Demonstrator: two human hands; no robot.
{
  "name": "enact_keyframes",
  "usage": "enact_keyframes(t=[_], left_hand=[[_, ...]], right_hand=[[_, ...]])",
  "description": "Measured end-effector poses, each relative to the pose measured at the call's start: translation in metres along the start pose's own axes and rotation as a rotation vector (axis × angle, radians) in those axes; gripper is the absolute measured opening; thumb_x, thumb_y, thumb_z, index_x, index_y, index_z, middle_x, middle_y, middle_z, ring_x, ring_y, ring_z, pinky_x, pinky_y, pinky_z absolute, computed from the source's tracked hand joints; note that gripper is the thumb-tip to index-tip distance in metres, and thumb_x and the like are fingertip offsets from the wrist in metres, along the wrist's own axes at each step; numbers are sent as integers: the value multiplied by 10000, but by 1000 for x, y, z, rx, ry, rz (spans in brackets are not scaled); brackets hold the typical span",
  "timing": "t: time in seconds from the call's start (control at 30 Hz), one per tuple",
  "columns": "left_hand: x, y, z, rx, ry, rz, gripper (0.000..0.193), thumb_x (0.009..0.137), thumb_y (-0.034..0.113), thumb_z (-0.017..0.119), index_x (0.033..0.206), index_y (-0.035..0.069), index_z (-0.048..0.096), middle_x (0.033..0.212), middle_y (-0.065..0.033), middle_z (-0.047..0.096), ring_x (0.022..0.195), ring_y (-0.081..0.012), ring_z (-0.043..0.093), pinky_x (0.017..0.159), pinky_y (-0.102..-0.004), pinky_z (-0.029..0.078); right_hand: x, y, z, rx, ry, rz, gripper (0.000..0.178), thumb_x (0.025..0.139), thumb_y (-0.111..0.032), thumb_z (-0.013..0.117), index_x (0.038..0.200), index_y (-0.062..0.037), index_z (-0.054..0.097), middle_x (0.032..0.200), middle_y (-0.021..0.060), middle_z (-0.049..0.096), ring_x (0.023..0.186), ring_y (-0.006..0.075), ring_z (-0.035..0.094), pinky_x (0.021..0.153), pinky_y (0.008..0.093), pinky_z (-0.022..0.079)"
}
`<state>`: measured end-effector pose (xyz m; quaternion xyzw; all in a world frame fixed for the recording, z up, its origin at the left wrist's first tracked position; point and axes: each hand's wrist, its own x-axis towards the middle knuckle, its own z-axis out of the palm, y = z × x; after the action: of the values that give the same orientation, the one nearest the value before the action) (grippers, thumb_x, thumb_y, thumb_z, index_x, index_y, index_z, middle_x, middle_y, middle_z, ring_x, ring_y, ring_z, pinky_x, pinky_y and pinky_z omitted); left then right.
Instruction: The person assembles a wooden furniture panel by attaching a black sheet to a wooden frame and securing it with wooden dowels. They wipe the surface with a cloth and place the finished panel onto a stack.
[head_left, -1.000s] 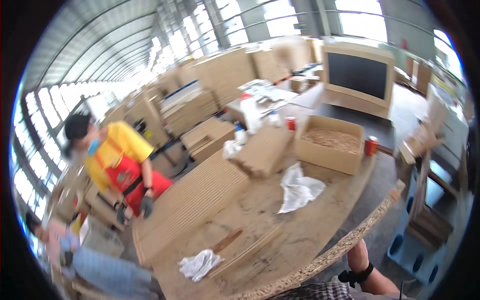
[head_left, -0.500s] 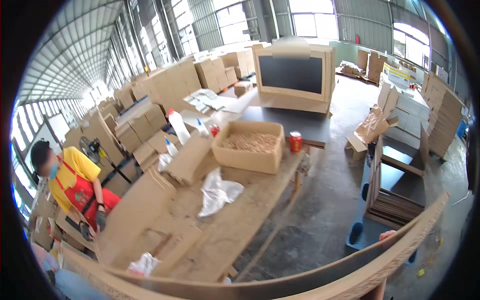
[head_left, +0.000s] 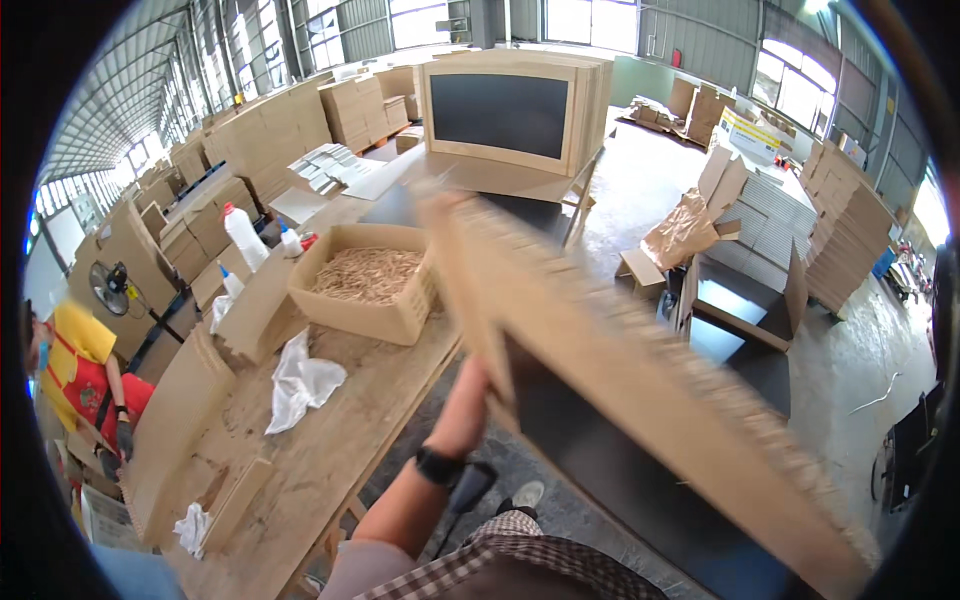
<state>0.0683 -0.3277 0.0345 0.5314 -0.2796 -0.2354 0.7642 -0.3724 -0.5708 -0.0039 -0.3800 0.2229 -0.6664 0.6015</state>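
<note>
A large panel [head_left: 640, 420], with a light wood-coloured frame around a black face, stands tilted in front of me, slanting from the middle of the view to the lower right. My left hand [head_left: 463, 410], with a dark band on its wrist, is closed on the panel's left edge; its fingertips are partly hidden. My right hand does not show. Just left of the panel's upper corner is a cardboard box [head_left: 405, 325] of small wooden pieces, on a brown worktable [head_left: 350, 405]. A crumpled white plastic bag [head_left: 303, 380] lies nearer.
At the left, a co-worker [head_left: 85, 370] in a red apron stands beside the table near a cardboard sheet [head_left: 175, 430]. Glue bottles [head_left: 243, 238] stand behind the box. A framed black-faced unit [head_left: 500, 115] is at the back; stacked panels [head_left: 745, 300] and cartons [head_left: 840, 220] are at right.
The panel has swung up from low across the front to a steep slant at right. My left hand has come into view; the right hand's fingers have gone. The view has shifted right.
</note>
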Motion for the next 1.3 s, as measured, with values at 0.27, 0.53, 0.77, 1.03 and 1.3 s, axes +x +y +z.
enact_keyframes(t=[0.27,0.53,0.77,1.03,1.3], left_hand=[[235,-29,173,-106,-452,101,574,1023,422,277,1373,-26,356,1336,-79,438,1242,-160,347,1058,-294,259],[469,-14,201,290,-364,151,629,1015,460,272,1312,-76,414,1294,-128,482,1217,-183,394,1040,-280,292],[601,-56,161,196,-191,286,622,1017,470,254,1332,-50,386,1340,-126,436,1244,-168,377,1063,-297,277],[750,-94,68,84,172,100,603,996,517,298,1163,-22,510,1135,-78,510,1079,-151,458,951,-293,361],[838,-97,-108,65,587,-148,602,927,649,287,1079,113,515,957,-77,446,1012,-298,446,758,-676,438]], right_hand=[[98,60,42,-74,115,-64,430,907,-367,580,1158,-18,555,1082,151,589,969,241,565,904,361,439],[227,119,105,-93,183,-124,414,917,-348,568,1176,-26,555,1099,154,586,979,253,562,919,372,432],[361,186,145,-51,117,-135,401,926,-332,559,1192,-33,555,1114,157,583,988,263,559,932,382,425],[539,294,178,175,-19,-77,388,936,-314,547,1211,-40,554,1131,161,579,998,274,555,947,394,418],[659,419,239,856,-344,258,377,946,-295,536,1230,-48,554,1148,164,576,1008,286,551,961,405,410]])
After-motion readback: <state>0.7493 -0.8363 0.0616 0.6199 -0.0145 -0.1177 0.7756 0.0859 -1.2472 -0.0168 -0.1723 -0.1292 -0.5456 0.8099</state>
